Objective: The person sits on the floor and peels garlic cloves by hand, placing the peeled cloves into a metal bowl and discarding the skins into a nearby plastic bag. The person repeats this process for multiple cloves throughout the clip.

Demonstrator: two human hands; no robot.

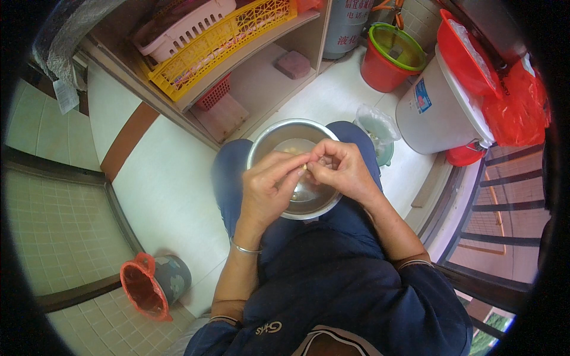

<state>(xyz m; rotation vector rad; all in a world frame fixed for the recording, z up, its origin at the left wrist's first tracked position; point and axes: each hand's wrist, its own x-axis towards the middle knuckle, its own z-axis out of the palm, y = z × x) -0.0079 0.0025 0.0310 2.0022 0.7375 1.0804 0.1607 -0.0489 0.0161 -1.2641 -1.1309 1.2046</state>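
Observation:
A stainless-steel bowl (262, 133) rests on my lap between my knees. Small pale-yellow pieces (291, 150), perhaps peeled garlic cloves, lie in its bottom, partly hidden by my hands. Above the bowl, my left hand (271, 180) and my right hand (340, 167) meet at the fingertips. Between them they pinch a small yellowish piece (304, 167), too small and covered to name surely. The other fingers of my right hand curl inward, and I cannot tell whether more pieces are in that palm.
Beyond my right knee stands a green bin (386, 153) with a clear plastic liner. A white bucket (427, 111), a red bucket (383, 71) and a gas cylinder (345, 31) are farther off. Shelves hold a yellow basket (213, 53). An orange-lined trash bin (176, 276) stands at left.

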